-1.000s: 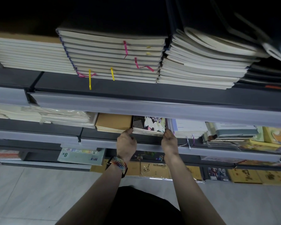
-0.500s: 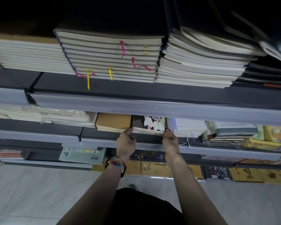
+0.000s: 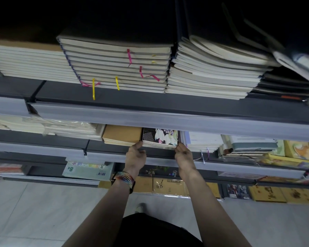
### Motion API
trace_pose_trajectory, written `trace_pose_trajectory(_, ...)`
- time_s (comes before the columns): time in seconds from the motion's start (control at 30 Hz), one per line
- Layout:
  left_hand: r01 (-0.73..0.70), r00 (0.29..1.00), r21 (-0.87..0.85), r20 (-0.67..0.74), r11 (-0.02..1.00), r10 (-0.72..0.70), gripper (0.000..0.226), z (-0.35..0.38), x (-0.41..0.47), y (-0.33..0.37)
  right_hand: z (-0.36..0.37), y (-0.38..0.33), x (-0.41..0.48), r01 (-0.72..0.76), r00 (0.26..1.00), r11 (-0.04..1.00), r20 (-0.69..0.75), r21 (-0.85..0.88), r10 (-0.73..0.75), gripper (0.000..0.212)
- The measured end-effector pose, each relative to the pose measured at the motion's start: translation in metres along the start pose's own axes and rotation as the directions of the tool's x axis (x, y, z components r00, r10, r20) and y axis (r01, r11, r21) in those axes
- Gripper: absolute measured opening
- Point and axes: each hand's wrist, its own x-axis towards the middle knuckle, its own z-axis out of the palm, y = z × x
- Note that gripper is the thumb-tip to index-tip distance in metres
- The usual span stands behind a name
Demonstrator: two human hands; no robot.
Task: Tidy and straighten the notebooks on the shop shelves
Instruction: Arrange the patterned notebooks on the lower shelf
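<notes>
Unmoved: left hand, right hand grip hemmed-in notebooks.

I can't see the rear of the black flower-printed notebook stack; the pale grey shelf rail covers it. At my right edge, blurred white covers are cut off.

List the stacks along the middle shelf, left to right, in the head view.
plastic-wrapped pale notebooks → brown kraft notebooks → black floral-cover notebooks, gripped between left hand and right hand → white notebooks with ribbon markers → grey-green book pile → yellow picture books
</notes>
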Motion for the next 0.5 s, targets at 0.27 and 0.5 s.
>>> trace_pose_trajectory(0.27, -0.01, 1.0, -0.006, 0.025, 1.0, 0.01, 0.043, -0.006, -0.009, 0.0, 0.001, -0.004, -0.01, -0.027, 0.999, 1.0, 0.034, -0.005, 0.027, 0.066)
trace_pose_trajectory(0.5, 0.009, 1.0, -0.115, -0.005, 0.993, -0.01, 0.036, -0.006, -0.03, 0.017, -0.004, -0.01, -0.023, -0.041, 0.998, 0.998, 0.05, 0.055, 0.038, 0.06)
